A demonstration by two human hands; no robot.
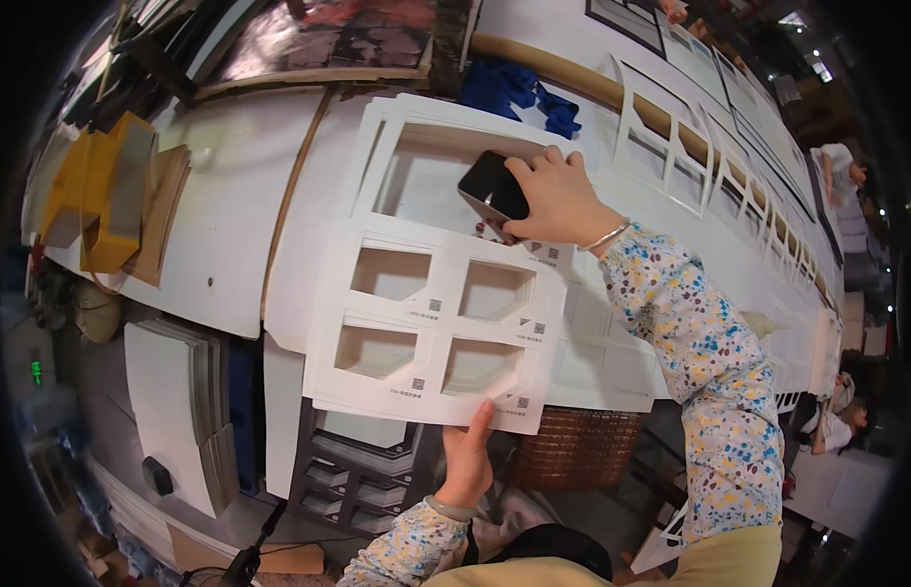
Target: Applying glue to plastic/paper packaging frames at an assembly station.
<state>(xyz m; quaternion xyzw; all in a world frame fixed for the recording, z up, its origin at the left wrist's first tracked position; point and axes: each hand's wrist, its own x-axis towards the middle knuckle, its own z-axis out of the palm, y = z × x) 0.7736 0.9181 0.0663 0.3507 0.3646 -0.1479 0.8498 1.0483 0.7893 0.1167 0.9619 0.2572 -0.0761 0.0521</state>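
White card sheet (431,328) w/ 4 cut-out windows, left hand (467,460) pinching its near edge, right hand (558,201) gripping black block (493,186)

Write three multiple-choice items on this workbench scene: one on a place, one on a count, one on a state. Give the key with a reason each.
1. Where is the left hand?
A. At the near edge of the white cut-out sheet
B. On the blue cloth
C. On the yellow boxes

2. How many window openings does that sheet have?
A. Two
B. Four
C. Six

3. What is the state of the right hand?
A. Empty and flat
B. Closed around a black block
C. Out of view

Key: 1 A, its thumb lies on the sheet's near edge. 2 B, two rows of two openings show. 3 B, the fingers wrap the block, which is pressed near the sheet's far edge.
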